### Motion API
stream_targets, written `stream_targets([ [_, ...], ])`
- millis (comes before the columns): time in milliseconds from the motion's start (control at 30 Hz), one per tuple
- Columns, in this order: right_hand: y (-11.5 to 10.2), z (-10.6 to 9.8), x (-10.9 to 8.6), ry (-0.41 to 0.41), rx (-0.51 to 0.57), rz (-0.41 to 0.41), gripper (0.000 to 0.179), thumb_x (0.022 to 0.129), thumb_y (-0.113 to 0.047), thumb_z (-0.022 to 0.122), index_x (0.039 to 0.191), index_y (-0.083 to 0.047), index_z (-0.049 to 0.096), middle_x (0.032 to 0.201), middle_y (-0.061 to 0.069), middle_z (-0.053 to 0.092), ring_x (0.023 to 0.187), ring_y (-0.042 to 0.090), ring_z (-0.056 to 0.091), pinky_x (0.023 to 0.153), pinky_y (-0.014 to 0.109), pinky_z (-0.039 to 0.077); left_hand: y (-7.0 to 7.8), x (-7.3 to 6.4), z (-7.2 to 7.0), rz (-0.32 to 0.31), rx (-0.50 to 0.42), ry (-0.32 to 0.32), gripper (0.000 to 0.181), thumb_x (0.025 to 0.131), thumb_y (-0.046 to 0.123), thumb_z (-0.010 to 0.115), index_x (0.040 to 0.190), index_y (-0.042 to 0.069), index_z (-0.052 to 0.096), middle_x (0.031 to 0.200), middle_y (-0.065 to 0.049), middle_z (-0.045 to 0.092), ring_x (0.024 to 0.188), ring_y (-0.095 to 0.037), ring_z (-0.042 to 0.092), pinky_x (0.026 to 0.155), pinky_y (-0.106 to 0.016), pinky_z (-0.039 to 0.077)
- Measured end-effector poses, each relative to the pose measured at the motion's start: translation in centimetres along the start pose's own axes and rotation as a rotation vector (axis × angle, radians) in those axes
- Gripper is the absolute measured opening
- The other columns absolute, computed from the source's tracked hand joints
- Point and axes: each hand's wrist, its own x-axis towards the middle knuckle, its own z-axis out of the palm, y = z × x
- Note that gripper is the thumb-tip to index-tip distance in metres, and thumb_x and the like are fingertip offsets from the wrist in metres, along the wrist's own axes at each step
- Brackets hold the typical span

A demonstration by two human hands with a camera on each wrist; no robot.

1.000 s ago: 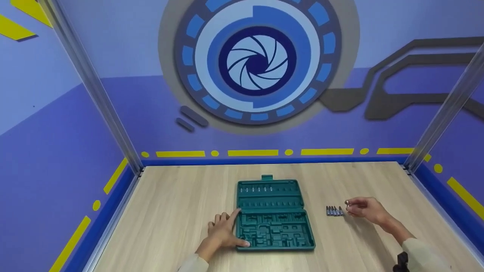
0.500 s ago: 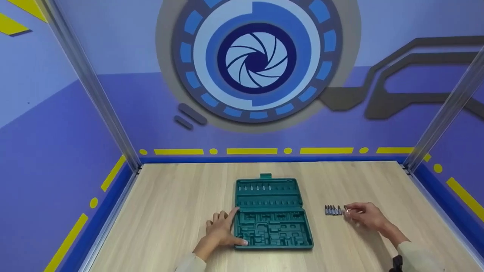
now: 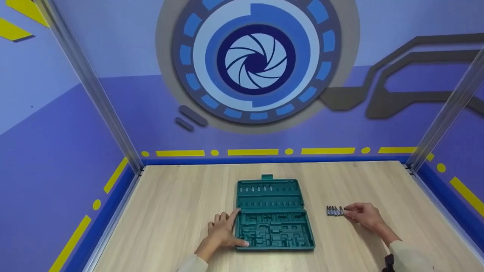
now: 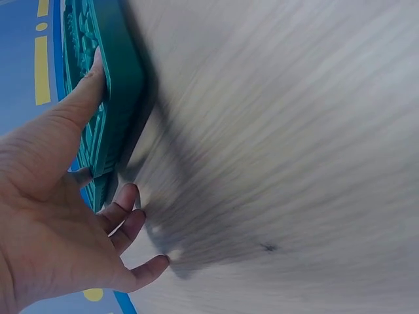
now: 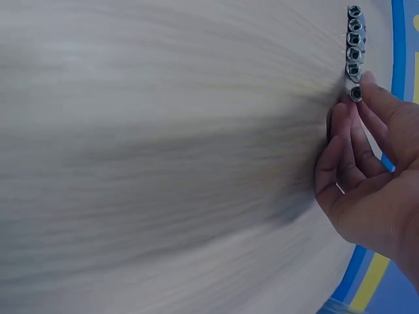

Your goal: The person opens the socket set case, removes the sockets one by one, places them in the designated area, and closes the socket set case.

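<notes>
A green tool case [image 3: 308, 247] lies unfolded on the table, with moulded recesses in both halves. My left hand [image 3: 223, 230] rests at its left edge, thumb over the front rim and index finger near the hinge. In the left wrist view the other fingers of that hand [image 4: 59, 216] spread loosely beside the case [image 4: 123, 85]. To the right of the case, my right hand [image 3: 365, 216] pinches a bit socket [image 5: 355, 93] between thumb and fingers. It sits at the near end of a row of similar bit sockets [image 5: 354, 39], whose square drive holes face the right wrist camera.
Several small silver pieces [image 3: 253, 189] stand in the case's far half. The wooden table [image 3: 181, 196] runs back to a blue and purple wall [image 3: 124, 113] with yellow markings. Metal frame posts [image 3: 90, 87] rise at its back corners.
My right hand has lowered the bit socket from just above the table to the right end of the row. The left hand has stayed on the case's edge.
</notes>
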Motion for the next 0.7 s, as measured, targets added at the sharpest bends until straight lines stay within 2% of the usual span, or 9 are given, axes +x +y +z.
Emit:
stream_targets([
  [133, 0.0, 0.3, 0.2, 0.005, -0.004, -0.004, 0.032, 0.098, -0.012, 0.067, 0.119, 0.012, 0.066, 0.097, 0.017, 0.075, 0.079, 0.015, 0.065, 0.063, 0.024, 0.051, 0.0, 0.0, 0.0, -0.017, 0.007, -0.013, 0.116, 0.067, 0.053, 0.093, 0.159, 0.019, 0.031, 0.126, -0.013, 0.048, 0.110, -0.029, 0.036, 0.088, -0.048, 0.031],
  [400, 0.5, -0.3, 0.0, -0.064, 0.002, -0.017, 0.038, 0.101, -0.018, 0.064, 0.127, 0.011, 0.062, 0.105, 0.016, 0.074, 0.085, 0.014, 0.064, 0.067, 0.025, 0.051, 0.3, 0.1, 0.2, -0.022, 0.022, -0.010, 0.114, 0.067, 0.052, 0.093, 0.159, 0.021, 0.033, 0.123, -0.011, 0.047, 0.106, -0.027, 0.036, 0.085, -0.046, 0.030],
  [533, 0.9, -0.8, 0.0, -0.126, 0.056, -0.004, 0.045, 0.102, -0.021, 0.063, 0.133, 0.011, 0.057, 0.109, 0.013, 0.071, 0.089, 0.013, 0.060, 0.070, 0.025, 0.048, 0.2, 0.0, 0.1, -0.021, 0.016, -0.006, 0.114, 0.068, 0.052, 0.093, 0.159, 0.021, 0.033, 0.121, -0.011, 0.046, 0.105, -0.027, 0.035, 0.085, -0.045, 0.029],
  [700, 1.2, -1.1, 0.2, -0.202, 0.123, 0.006, 0.051, 0.098, -0.012, 0.068, 0.138, 0.014, 0.051, 0.105, 0.008, 0.068, 0.086, 0.011, 0.055, 0.068, 0.025, 0.044, 0.0, -0.1, -0.1, -0.016, 0.003, -0.004, 0.115, 0.067, 0.053, 0.093, 0.159, 0.020, 0.032, 0.121, -0.012, 0.047, 0.106, -0.027, 0.035, 0.085, -0.045, 0.029],
])
